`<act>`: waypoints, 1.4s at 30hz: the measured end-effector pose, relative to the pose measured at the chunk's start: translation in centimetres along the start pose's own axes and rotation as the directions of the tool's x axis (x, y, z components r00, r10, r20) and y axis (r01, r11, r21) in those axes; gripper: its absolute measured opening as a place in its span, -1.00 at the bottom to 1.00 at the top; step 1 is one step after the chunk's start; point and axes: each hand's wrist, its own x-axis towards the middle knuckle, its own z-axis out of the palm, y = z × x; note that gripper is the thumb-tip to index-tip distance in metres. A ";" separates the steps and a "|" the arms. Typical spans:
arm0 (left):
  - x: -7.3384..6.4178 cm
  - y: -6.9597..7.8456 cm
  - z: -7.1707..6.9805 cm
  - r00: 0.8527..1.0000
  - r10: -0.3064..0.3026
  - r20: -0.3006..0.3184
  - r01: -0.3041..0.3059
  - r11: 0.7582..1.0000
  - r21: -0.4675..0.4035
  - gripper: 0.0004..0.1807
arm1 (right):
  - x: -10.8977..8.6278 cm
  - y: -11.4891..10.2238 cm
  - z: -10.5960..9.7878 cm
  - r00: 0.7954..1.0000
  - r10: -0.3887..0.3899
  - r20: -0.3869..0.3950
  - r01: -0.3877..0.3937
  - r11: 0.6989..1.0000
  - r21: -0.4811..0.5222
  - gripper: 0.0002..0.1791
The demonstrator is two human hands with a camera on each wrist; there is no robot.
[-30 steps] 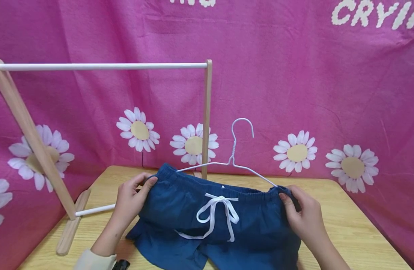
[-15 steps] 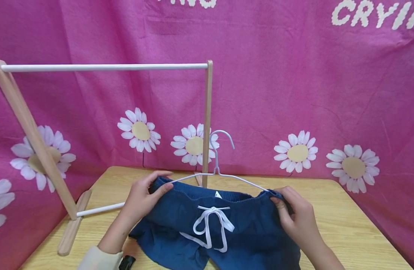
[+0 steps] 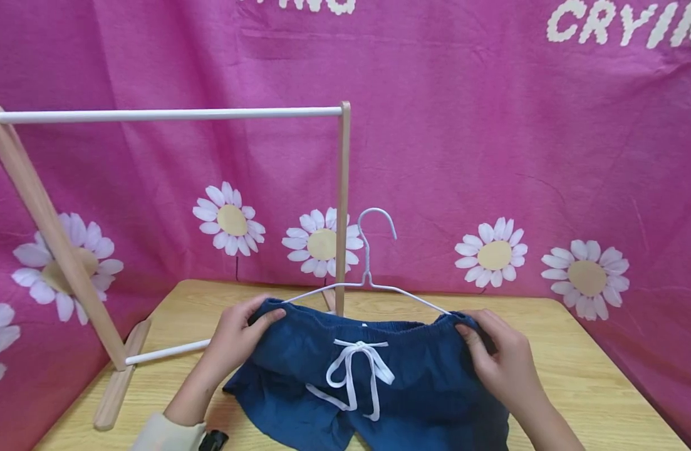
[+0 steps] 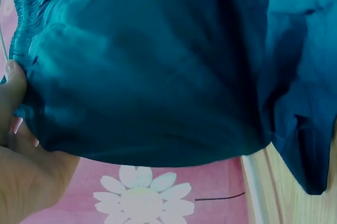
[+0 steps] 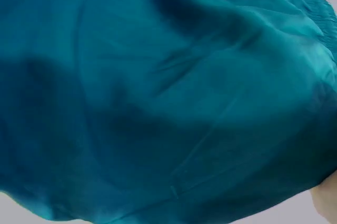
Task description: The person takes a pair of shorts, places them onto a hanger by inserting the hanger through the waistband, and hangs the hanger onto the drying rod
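Navy shorts (image 3: 413, 376) with an elastic waistband and a white drawstring (image 3: 359, 347) tied in a bow hang between the two hands. My left hand (image 3: 238, 338) pinches the waistband's left end, thumb in front. At the other end, the right hand (image 3: 503, 357) grips the waistband the same way. A white wire hanger (image 3: 368, 263) rises out of the waist opening, its hook upward; its two ends are hidden in the cloth near the hands. In the left wrist view the shorts (image 4: 147, 77) fill most of the picture beside the left hand (image 4: 31, 171). Cloth covers nearly all of the right wrist view.
A small rack with wooden legs (image 3: 57, 238) and a white top rail (image 3: 170, 115) stands at the left on the wooden table (image 3: 571, 369). Its right post (image 3: 342, 188) is just behind the hanger. A pink daisy-print cloth (image 3: 435, 125) hangs behind and at the sides.
Hanger and shorts' waist have shifted left and a little down overall, the hook rising slightly again in the last half second. The left hand has moved right. Both hands keep their hold.
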 end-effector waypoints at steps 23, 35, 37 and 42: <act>-1.4 0.1 -0.3 0.964 0.208 -0.166 -0.196 0.977 0.083 -0.84 | -0.1 0.7 -0.4 0.986 0.152 0.074 -0.151 0.988 -0.013 -0.84; -0.9 1.3 -1.5 0.948 0.242 -0.207 -0.212 0.965 0.155 -0.82 | -0.3 1.1 -1.2 0.946 0.217 0.240 -0.229 0.973 0.025 -0.77; -0.8 1.2 -1.8 0.942 0.246 -0.229 -0.209 0.962 0.174 -0.83 | -0.3 1.2 -1.3 0.940 0.207 0.273 -0.220 0.975 0.019 -0.72; -0.8 0.8 -2.7 0.928 0.246 -0.280 -0.187 0.957 0.220 -0.83 | -0.6 1.3 -1.3 0.922 0.202 0.329 -0.210 0.978 -0.011 -0.59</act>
